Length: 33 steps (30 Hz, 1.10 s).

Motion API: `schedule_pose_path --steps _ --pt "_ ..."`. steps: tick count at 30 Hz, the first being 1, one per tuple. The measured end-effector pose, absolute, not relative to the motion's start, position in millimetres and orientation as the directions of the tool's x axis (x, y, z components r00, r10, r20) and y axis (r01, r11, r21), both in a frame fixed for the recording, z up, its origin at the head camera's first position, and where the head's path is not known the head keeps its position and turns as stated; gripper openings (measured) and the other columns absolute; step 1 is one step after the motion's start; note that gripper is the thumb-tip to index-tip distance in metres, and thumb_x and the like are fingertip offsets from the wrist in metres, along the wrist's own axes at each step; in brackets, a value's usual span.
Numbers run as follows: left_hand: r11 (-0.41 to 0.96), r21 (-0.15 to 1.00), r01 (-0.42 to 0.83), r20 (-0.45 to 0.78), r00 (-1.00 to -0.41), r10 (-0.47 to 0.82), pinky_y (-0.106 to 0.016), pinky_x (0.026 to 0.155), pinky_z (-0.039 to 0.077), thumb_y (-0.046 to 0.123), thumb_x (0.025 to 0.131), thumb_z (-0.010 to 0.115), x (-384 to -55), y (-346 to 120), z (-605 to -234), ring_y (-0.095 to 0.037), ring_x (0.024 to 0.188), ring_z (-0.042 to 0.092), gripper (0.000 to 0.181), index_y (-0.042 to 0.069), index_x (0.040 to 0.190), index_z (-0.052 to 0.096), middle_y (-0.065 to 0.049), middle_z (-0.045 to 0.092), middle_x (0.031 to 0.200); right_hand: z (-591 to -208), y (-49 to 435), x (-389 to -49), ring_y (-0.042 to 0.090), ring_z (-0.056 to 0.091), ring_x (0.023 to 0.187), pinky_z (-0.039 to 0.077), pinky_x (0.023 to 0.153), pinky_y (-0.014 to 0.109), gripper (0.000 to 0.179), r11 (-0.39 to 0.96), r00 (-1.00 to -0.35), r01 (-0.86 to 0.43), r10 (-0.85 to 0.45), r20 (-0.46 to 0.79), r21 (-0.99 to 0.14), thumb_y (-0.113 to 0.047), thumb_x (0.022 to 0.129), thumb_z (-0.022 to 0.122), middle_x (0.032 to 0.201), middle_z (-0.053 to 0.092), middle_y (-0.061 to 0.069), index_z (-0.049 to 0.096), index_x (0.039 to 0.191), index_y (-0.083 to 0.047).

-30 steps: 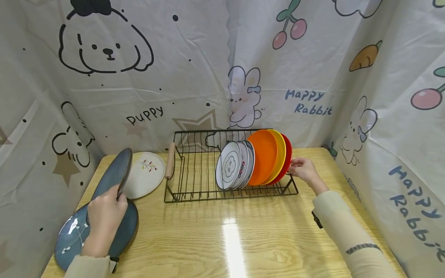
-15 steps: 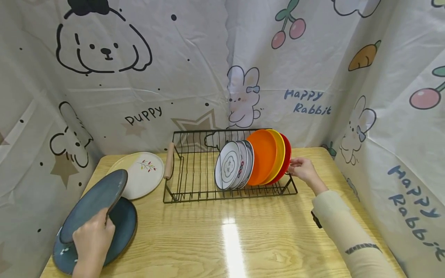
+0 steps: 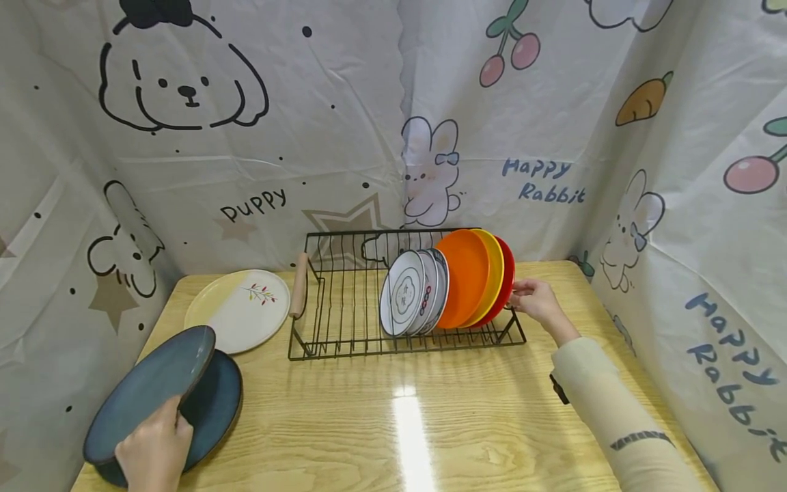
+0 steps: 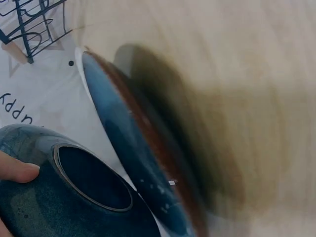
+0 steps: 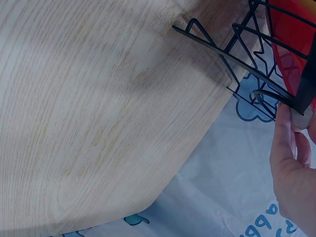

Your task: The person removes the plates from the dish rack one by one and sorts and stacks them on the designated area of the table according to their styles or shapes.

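Note:
In the head view my left hand (image 3: 156, 441) pinches the rim of a blue plate (image 3: 147, 386), tilted low over a second blue plate (image 3: 218, 403) on the table at the left. The left wrist view shows the thumb against the held plate's underside (image 4: 29, 207), beside its foot ring; the brown-rimmed lower plate (image 4: 123, 133) stands close by. At the right end of a black wire dish rack (image 3: 363, 348), my right hand (image 3: 537, 302) grips the handle (image 5: 301, 118), mostly hidden by fingers and frame.
Several white patterned dishes (image 3: 404, 294) stand in the rack, beside an orange plate (image 3: 465, 280), a yellow plate (image 3: 496, 273) and a red plate (image 3: 509, 273). A cream-and-yellow plate (image 3: 252, 321) lies left of the rack's wooden handle (image 3: 299, 285). A printed curtain (image 3: 344, 137) surrounds the table.
My left hand has moved down and left with the blue plate, which has tipped flatter over the lower one. The right hand stays at the rack's end.

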<state>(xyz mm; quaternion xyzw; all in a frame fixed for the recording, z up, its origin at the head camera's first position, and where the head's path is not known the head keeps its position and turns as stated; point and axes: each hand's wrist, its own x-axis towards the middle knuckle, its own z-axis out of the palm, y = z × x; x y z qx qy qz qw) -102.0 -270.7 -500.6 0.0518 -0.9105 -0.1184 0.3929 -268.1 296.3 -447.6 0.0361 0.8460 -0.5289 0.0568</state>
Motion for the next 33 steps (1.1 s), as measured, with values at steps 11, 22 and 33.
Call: schedule_pose_path --steps 11,22,33 --pt "0.967 0.251 -0.053 0.687 -0.693 -0.216 -0.035 0.03 0.019 -0.014 0.067 0.049 -95 -269 -514 -0.021 0.029 0.028 0.022 -0.005 0.077 0.066 -0.023 0.057 0.056 -444 292 -266 0.018 0.06 0.082 0.05 0.081 0.039 0.033 0.498 -0.984 0.168 0.037 -0.173 -0.851 0.0 0.089 0.053 0.105 0.056 0.027 0.046 0.117 0.016" --pt "0.962 0.268 -0.048 0.625 -0.752 -0.211 -0.047 0.03 0.027 -0.012 0.064 0.053 -93 -256 -528 -0.037 0.036 0.043 0.022 -0.002 0.08 0.066 -0.025 0.062 0.069 -447 293 -268 0.023 0.06 0.087 0.05 0.08 0.037 0.034 0.495 -0.984 0.167 0.037 -0.172 -0.853 -0.001 0.09 0.053 0.107 0.056 0.027 0.047 0.118 0.015" --pt "0.937 0.327 -0.124 0.375 -0.893 -0.249 -0.058 0.043 0.037 -0.009 0.065 0.057 -89 -249 -533 -0.047 0.057 0.056 0.026 -0.004 0.089 0.067 -0.025 0.064 0.09 -448 292 -269 0.028 0.059 0.09 0.052 0.074 0.027 0.033 0.495 -0.985 0.162 0.034 -0.167 -0.854 -0.002 0.09 0.052 0.105 0.055 0.026 0.047 0.118 0.015"
